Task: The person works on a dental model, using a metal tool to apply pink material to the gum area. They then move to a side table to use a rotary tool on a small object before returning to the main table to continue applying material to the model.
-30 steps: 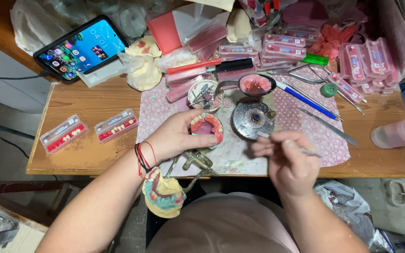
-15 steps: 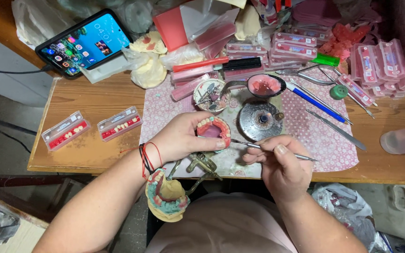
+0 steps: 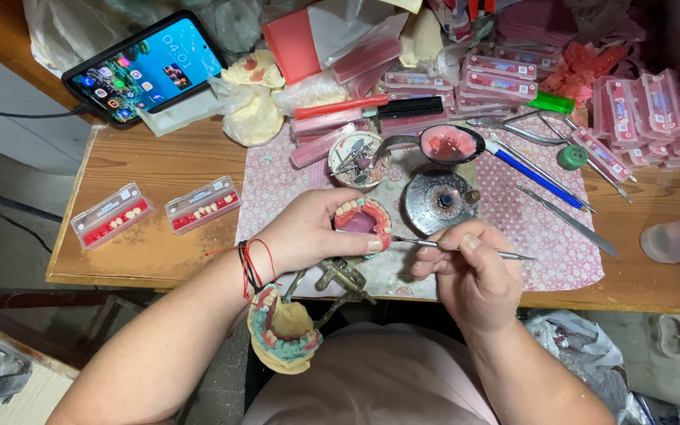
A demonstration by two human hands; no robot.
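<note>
Left hand (image 3: 308, 232) cupped around the pink denture wax-up (image 3: 362, 219), thumb pressed along its near rim, remaining fingers curled beneath; wax-up held just above the near table edge (image 3: 198, 279), near picture centre. Right hand (image 3: 470, 271) pinching a thin metal carving instrument (image 3: 442, 246) between thumb and forefinger, other fingers folded in; tip touching the wax-up at its 3 o'clock side.

Risks, as judged:
- Tip slip across soft wax: gouged gum line or a dislodged tooth. Cause: excess pressure or a shifting thumb.
- Tip overshoot into the left thumb, lying just beside the contact point.
- Brass articulator frame (image 3: 340, 277) and the plaster cast with teeth (image 3: 281, 330) hanging below the table edge at 7 o'clock; any jolt of the left wrist likely to swing or drop them.
- Round metal burner (image 3: 438, 201) near, at 1 o'clock of the wax-up; forward reach close to it. Flame state not discernible.

Clearance:
- 12 o'clock: crowded with small dish of burs (image 3: 358, 160), pink wax spoon (image 3: 450, 144), tooth-card boxes.
- 3 o'clock: loose blue-handled tool (image 3: 533, 173) on patterned mat.
- 9 o'clock: bare wood, two tooth cards (image 3: 202, 205) well apart.
</note>
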